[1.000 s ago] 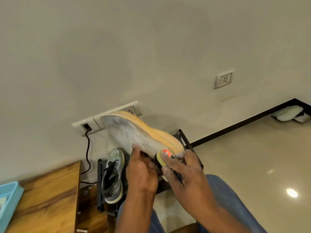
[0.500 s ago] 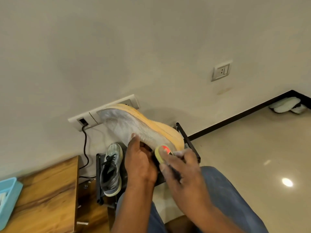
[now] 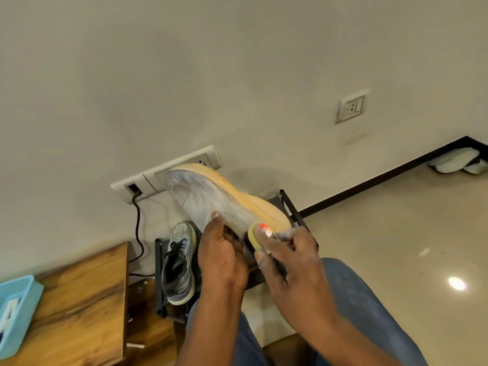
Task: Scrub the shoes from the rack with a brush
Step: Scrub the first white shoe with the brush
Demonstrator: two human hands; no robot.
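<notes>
A white mesh shoe [image 3: 208, 199] with an orange-yellow sole is held up in front of the wall, toe pointing up and left. My left hand [image 3: 221, 254] grips it from below near its opening. My right hand [image 3: 287, 260] grips a dark-handled brush [image 3: 257, 237] with a yellow head and a red mark, pressed against the shoe's heel. A second grey shoe [image 3: 178, 262] with black laces lies on the black rack [image 3: 158, 276] below.
A wooden table [image 3: 79, 305] with a light blue tray [image 3: 15, 313] stands at lower left. A wall socket strip [image 3: 140, 183] with a black cable sits behind the shoe. White slippers [image 3: 456, 161] lie at the far right on the glossy floor. My jeans-clad knees are below.
The brush and my right hand shifted slightly along the heel of the shoe. The view tilted a little; the shoe stays held up in my left hand.
</notes>
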